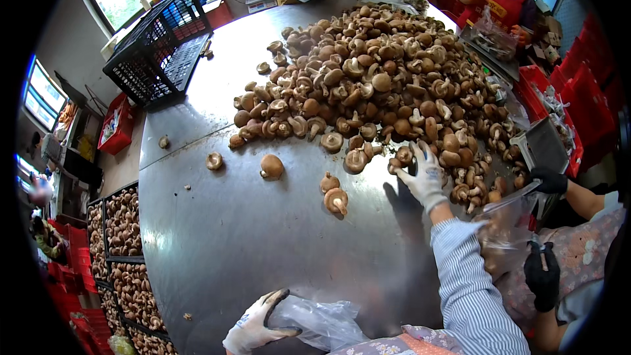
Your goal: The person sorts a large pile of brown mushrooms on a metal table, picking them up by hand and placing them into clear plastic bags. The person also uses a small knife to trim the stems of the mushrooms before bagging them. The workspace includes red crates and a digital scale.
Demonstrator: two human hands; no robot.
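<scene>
A large pile of brown shiitake mushrooms point(374, 79) covers the far part of a metal table point(236, 236). My right hand point(423, 177), in a pale work glove, reaches to the near edge of the pile. Its thumb and fingers are beside two mushrooms point(403, 156); whether they grip them is unclear. At the table's near edge, my left hand point(261, 320), in a white glove with a dark palm side, holds a crumpled clear plastic bag point(323, 323) between its curved thumb and fingers. Loose mushrooms point(336, 201) lie on the metal between my hands and the pile.
A black plastic crate point(157, 49) lies tipped at the far left. Mushroom-filled crates point(130, 276) stand left of the table. Close on my right, a co-worker's black-gloved hands point(542, 271) are beside a clear bag point(508, 222) and a metal tray point(544, 145). Two people stand across the table.
</scene>
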